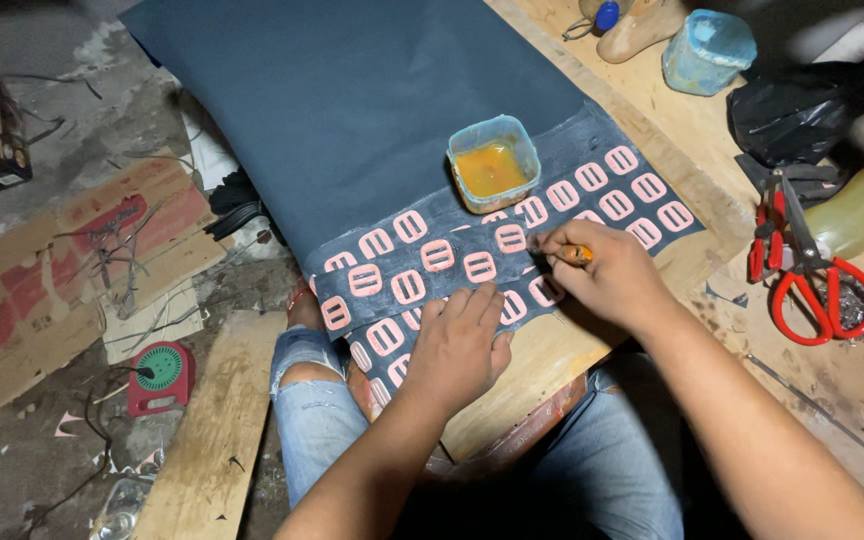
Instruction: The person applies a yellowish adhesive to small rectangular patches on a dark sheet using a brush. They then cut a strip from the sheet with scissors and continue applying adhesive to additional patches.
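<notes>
Pink buckle shapes on dark strips, hands at work

Left hand lies flat on the strip; right hand fingers pinch an orange tool near the desk edge, glue tub just beyond.

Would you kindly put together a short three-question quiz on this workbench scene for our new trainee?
1. True or false: the left hand presses flat on the dark sheet.
2. What sits in the square tub? A) amber liquid B) nails C) water
3. Which hand grips the orange-handled tool?

Key: 1 true. 2 A. 3 The right hand, among the pink buckle-shaped pieces; the red scissors lie untouched beside it.
</notes>
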The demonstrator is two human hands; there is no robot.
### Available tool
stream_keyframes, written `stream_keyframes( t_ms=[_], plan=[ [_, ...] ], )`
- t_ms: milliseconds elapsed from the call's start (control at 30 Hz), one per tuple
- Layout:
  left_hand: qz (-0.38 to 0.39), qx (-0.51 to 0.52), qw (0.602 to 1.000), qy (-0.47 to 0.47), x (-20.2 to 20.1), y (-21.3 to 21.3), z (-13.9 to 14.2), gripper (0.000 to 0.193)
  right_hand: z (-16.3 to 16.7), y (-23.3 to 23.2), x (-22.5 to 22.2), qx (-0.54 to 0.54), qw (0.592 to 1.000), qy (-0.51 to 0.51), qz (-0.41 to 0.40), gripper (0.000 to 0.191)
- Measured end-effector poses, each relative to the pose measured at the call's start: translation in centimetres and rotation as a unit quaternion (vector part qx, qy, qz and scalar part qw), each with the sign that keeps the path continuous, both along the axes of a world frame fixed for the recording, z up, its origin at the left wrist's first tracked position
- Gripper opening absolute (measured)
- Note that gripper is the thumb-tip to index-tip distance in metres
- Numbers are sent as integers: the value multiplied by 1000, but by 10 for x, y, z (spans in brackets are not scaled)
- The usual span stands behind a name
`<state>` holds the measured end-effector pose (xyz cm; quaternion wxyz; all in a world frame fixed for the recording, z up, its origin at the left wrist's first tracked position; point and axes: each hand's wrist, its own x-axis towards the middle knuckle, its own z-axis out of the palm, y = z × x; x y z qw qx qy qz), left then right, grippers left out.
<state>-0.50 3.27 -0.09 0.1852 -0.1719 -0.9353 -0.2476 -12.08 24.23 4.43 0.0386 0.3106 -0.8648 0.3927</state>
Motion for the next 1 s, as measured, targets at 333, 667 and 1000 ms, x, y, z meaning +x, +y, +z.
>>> stream_keyframes(
  t_ms=[333, 667, 1000],
  plan=[
    [-1, 6, 1000, -2, 1, 0, 0, 49, 0, -13, 6, -43, 997, -15, -56, 15],
    [1, 7, 1000, -9, -1, -1, 1, 49, 13, -37, -19, -6, 992, -68, -108, 19],
    [-1, 10, 1000, -9, -2, -2, 0, 50, 11, -32, -33, 48, 997, -12, -57, 19]
  ],
)
